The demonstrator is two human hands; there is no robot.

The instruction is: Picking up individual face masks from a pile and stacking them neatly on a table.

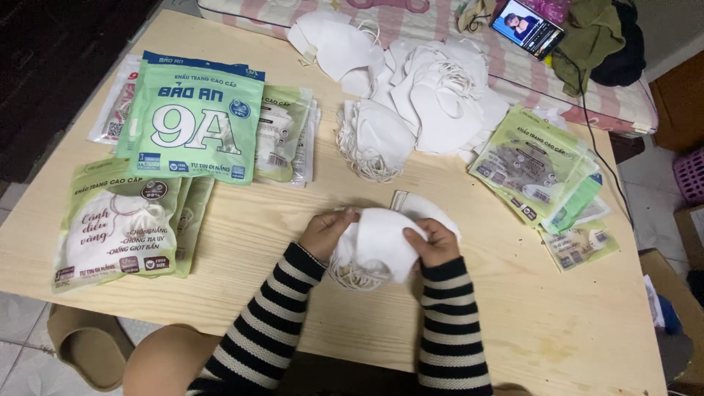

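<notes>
Two hands: left hand (pixel 326 232), right hand (pixel 434 243). One phone (pixel 527 26). One large green pack (pixel 194 119). Two loose-mask heaps (pixel 433 92). Pouch stacks uncountable.

Both hands (pixel 381 238) clasp stacked white masks (pixel 378 249) over a wooden table (pixel 557 323).

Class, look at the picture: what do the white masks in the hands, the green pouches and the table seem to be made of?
Masks: likely soft matte nonwoven fabric; they fold, with thin ear loops.
Green pouches: glossy plastic film, judging by sheen and clear windows.
Table: pale wood or plywood, showing grain.
</notes>
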